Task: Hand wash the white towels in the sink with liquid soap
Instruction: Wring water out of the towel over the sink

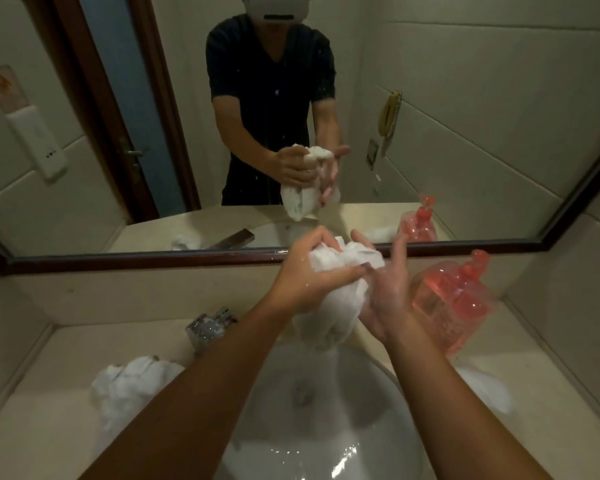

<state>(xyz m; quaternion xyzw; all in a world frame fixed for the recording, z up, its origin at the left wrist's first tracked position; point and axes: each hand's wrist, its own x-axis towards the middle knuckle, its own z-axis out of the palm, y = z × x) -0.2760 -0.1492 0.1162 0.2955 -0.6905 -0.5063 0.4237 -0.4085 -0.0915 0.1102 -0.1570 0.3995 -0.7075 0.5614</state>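
A wet white towel [340, 299] hangs bunched above the white sink [378, 427]. My left hand [305, 271] grips its upper part, fingers curled round the cloth. My right hand [388, 296] lies against the towel's right side with its fingers straight and spread. A second white towel [125, 386] sits crumpled on the counter left of the basin. Another white towel [482, 389] lies on the counter right of the basin. The pink liquid soap bottle [454, 299] stands behind my right hand.
A chrome tap [208, 327] stands at the back left of the basin. A dark-framed mirror [118, 261] runs along the wall above the beige counter [49, 427] and reflects a person. Tiled walls close in on both sides.
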